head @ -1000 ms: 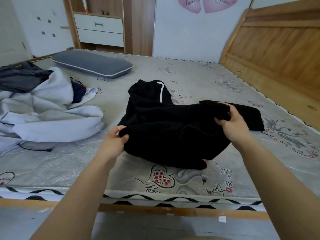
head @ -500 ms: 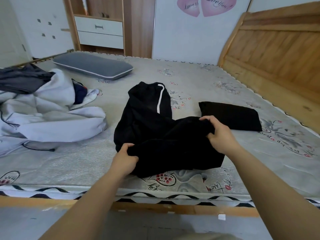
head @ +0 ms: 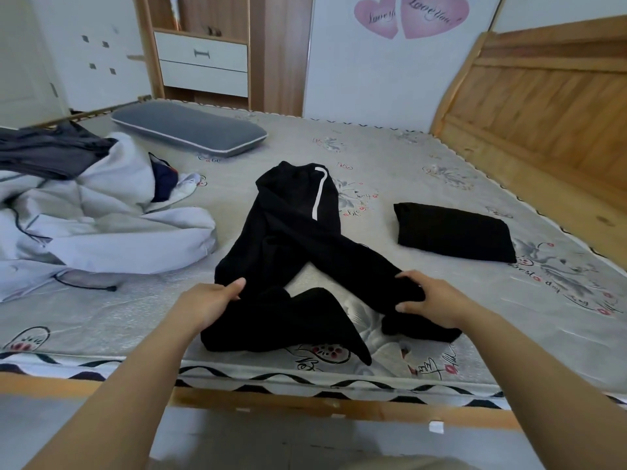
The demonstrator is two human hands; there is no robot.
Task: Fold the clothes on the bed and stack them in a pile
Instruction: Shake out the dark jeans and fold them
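head view, looking down over the near edge of a bed with a grey floral-printed mattress cover. black trousers with a white side stripe lie spread on the cover near its front edge – waistband end farther from the viewer, the two legs splayed apart toward the viewer. left hand: fingers curled over the bunched cloth of the left leg, thumb extended along its top, gripping it just above the cover. right hand: fingers and thumb closed around the right leg, pinching a gathered fold; the leg's end lies crumpled below the hand. a folded black garment sits flat on the cover to the right of the trousers, apart from them. to the left – a heap of unfolded clothes: a pale grey-white garment with a dark drawstring, a dark grey garment on top at the far left, and a navy piece showing between folds. a grey pillow lies at the far side of the bed. a wooden headboard stands at right; a wooden cabinet with white drawers and two pink heart stickers on the wall lie beyond.
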